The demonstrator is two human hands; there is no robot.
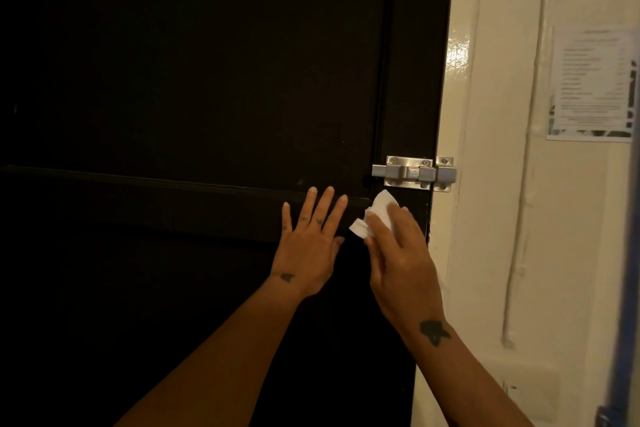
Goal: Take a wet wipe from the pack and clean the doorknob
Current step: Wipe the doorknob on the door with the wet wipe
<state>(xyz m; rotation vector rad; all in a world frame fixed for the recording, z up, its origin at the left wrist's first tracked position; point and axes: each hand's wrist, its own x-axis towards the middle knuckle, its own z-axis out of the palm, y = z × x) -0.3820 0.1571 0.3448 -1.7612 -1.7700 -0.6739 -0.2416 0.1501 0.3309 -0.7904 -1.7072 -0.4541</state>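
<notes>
Fingers (375, 224) of right hand (398, 253) around white wipe (381, 206); notice (592, 83) unreadable.

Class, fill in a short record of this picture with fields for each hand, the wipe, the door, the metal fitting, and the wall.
left hand: open, fingers spread, palm flat against the door
right hand: holding the wipe against the door near its right edge
wipe: white, crumpled, just below the bolt latch
door: dark, panelled
bolt latch: silver metal, spans door edge and frame
doorknob: not visible; possibly hidden under the right hand
wall: cream, glossy
notice: paper sheet stuck on the wall, text too blurred to read
</notes>
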